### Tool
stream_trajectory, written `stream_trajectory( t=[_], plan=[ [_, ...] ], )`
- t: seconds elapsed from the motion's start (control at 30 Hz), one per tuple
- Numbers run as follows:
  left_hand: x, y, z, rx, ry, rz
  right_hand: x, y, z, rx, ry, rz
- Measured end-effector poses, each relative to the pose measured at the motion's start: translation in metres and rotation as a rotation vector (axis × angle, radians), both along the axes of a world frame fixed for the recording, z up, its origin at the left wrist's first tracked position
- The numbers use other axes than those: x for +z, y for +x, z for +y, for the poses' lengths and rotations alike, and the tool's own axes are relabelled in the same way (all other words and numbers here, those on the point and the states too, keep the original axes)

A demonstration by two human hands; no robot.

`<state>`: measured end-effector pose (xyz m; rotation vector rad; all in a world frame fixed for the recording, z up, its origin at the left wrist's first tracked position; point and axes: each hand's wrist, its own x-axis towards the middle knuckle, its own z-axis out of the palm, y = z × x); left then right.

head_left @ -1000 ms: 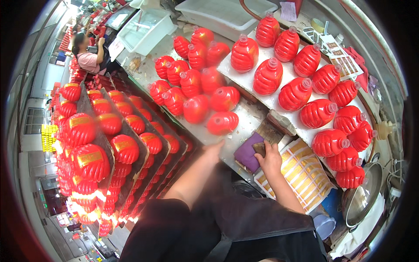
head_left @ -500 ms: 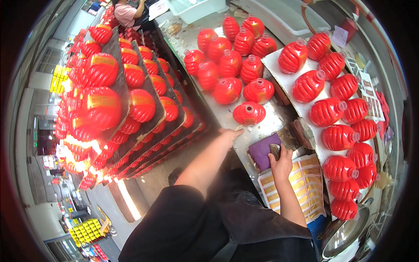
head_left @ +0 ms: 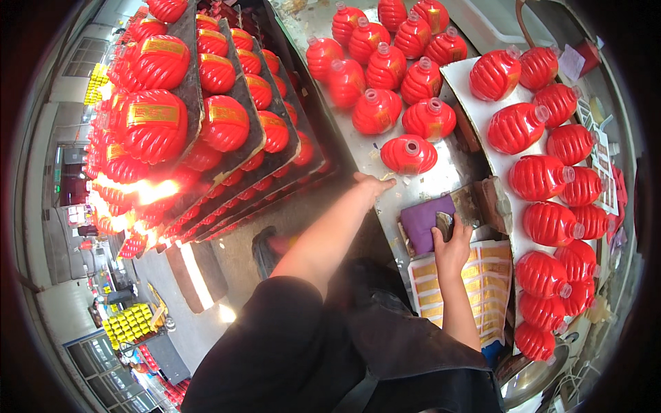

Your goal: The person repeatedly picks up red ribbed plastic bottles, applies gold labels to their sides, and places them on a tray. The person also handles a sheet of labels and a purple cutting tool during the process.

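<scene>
My left hand (head_left: 375,184) reaches to the metal table's near left edge, fingers stretched out, holding nothing. Just beyond its fingertips a red ribbed plastic bottle (head_left: 409,155) stands upright and uncapped, apart from the hand. My right hand (head_left: 452,248) is closed around a dark, shiny, rounded piece (head_left: 443,221), whose exact kind I cannot make out. That piece rests on or against a folded purple cloth (head_left: 418,226). Under my right wrist lies a sheet of gold labels (head_left: 475,279). Behind the nearest bottle stand several more red bottles (head_left: 376,111), some with gold labels.
Stacked boards (head_left: 191,89) loaded with red bottles rise on the left. At right, a raised white board (head_left: 485,110) carries several red bottles lying on their sides. A brick-like block (head_left: 494,205) sits by its edge. A translucent bin (head_left: 506,27) is at the back.
The view has shifted, so the table and bottles sit higher and farther right. A seated person at the back has left the picture. Both hands keep nearly the same places on the table.
</scene>
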<state>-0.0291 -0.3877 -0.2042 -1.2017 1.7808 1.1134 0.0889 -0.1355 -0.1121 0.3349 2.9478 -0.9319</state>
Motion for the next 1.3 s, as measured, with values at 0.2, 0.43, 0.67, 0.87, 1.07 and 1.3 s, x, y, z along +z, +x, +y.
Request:
stream_trajectory(
  t=[0.2, 0.43, 0.67, 0.87, 1.07, 1.3],
  plan=[
    [-0.002, 0.0, -0.003, 0.011, 0.02, -0.025, 0.003, -0.002, -0.002, 0.005, -0.002, -0.007],
    [-0.016, 0.001, -0.006, 0.064, 0.117, -0.039, 0.005, -0.003, -0.001, -0.004, -0.01, -0.019],
    [0.006, -0.005, 0.003, 0.017, -0.046, 0.011, 0.003, -0.004, -0.003, -0.004, 0.023, 0.011],
    [0.037, -0.007, 0.011, 0.018, -0.085, 0.03, -0.002, -0.002, 0.005, 0.078, 0.108, 0.041],
    [0.014, 0.039, -0.01, 0.242, 0.302, 0.554, -0.019, -0.012, 0.018, 0.216, 0.227, -0.015],
    [-0.16, 0.34, -0.214, 0.441, 0.131, 0.437, 0.021, 0.047, -0.081, 0.11, 0.293, 0.349]
  ],
)
